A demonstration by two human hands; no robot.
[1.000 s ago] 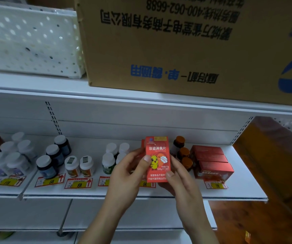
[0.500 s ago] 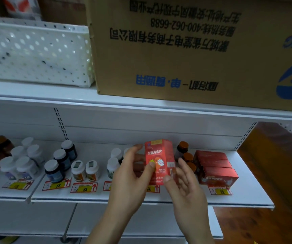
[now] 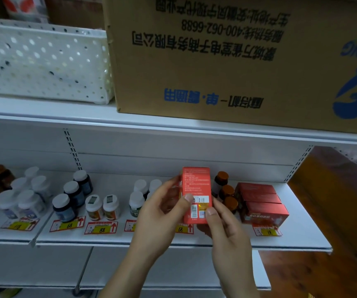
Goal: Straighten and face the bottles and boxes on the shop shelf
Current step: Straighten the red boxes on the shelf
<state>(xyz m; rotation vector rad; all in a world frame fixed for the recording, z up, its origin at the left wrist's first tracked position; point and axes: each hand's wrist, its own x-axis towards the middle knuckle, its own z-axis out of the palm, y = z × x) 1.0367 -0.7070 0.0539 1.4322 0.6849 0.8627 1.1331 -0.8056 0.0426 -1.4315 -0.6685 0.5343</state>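
Turned since before, red box [image 3: 196, 195] shows barcode, not its cartoon front.

The scene is dim and cool-toned, with soft, even light and no hard shadows. The underside space beneath the white metal upper shelf [image 3: 130, 123] sits in grey shade, and the darkest patches lie at the lower corners. A faint sheen shows on the glossy red cardboard boxes stacked at the right [image 3: 261, 203]. Wide-angle distortion bows the shelf edges and stretches the big brown corrugated carton [image 3: 227, 67] toward the frame's edges. Small print on the yellow-and-red price tags [image 3: 101, 228] is soft, perhaps from slight motion blur.
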